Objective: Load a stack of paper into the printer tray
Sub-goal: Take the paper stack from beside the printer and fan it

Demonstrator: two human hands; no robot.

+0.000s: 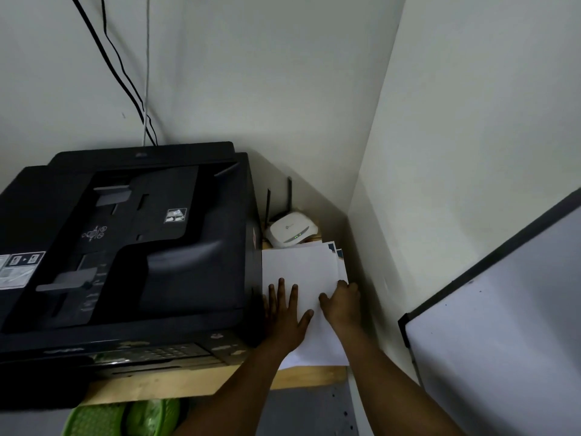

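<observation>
A stack of white paper point(301, 265) lies on the wooden shelf point(195, 383), just right of the big black printer point(132, 247). My left hand point(287, 316) rests flat on top of the stack with its fingers spread. My right hand point(342, 305) curls over the stack's right edge, fingertips hidden under or beside the sheets. The printer's top feeder is closed; its control panel point(169, 352) faces me at the front. The printer's paper tray is not visible.
A white router point(290, 231) with two black antennas sits behind the paper in the corner. Walls close in at the back and right. A whiteboard point(503, 325) leans at the right. Green plastic baskets point(122, 418) sit below the shelf. Black cables point(125, 80) hang down the wall.
</observation>
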